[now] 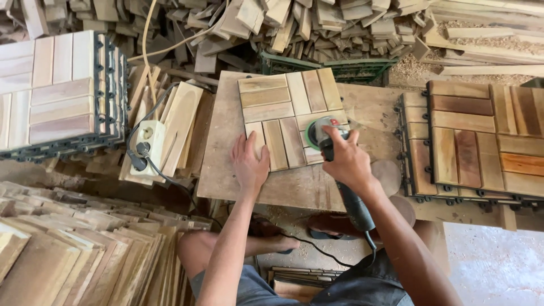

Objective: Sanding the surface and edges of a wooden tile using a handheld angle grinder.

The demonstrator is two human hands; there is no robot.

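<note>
sawdust and offcuts everywhere, and in the middle of it a person seated at a low plywood bench (226,170), working on a square wooden deck tile (289,116). the tile lies flat on the bench top, towards its far side, made of short slats set in four blocks that alternate direction.

the left hand (249,161) rests palm down on the tile's near left corner, fingers (256,144) spread apart and lying flat across the slats, the heel of the hand off the tile on the bare bench. the right hand (347,161) is wrapped tight around the body of an electric sander (327,139), fingers closed around the grip; the tool's round green-edged head sits on the tile's right edge, just far of the knuckles. its dark handle runs back under the wrist, and a black cord trails off it down to the floor.

to the right, touching the bench, a stack of finished tiles (481,141) with black plastic backing showing at the edges. another tile stack (56,90) stands at far left. between it and the bench, a white power socket block (148,141) lies on loose boards with a plug in it. heaped scrap wood (317,28) fills the far side; planks (73,255) are piled near left.
</note>
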